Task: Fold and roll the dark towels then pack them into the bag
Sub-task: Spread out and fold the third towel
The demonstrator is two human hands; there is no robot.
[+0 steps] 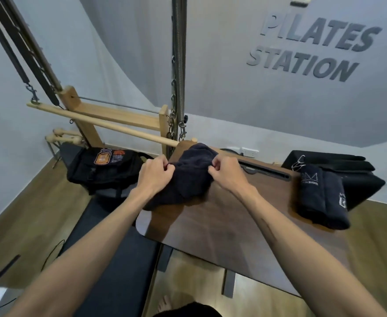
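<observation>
Behind everything, a grey wall (pixel 233 65) carries the raised letters PILATES STATION, and a wooden frame with springs and a dowel bar (pixel 101 124) stands at the far left, its upper part cut off by the picture's edge. Nearer, a dark wooden table (pixel 233 225) fills the middle, with a black padded bench (pixel 110 259) running along its left side. On the bench's far end sits a black bag (pixel 103 172) with an orange patch whose print is too blurred to read; whether it is open cannot be told. At the table's right edge lies a folded dark towel (pixel 320 197) with pale lettering, partly resting against a black padded box (pixel 348 170). On the table's far left corner sits a bunched dark towel (pixel 190 177). The left hand (pixel 156 175) and the right hand (pixel 227 172) each pinch its upper edge with curled fingers, whose tips are hidden in the cloth.
</observation>
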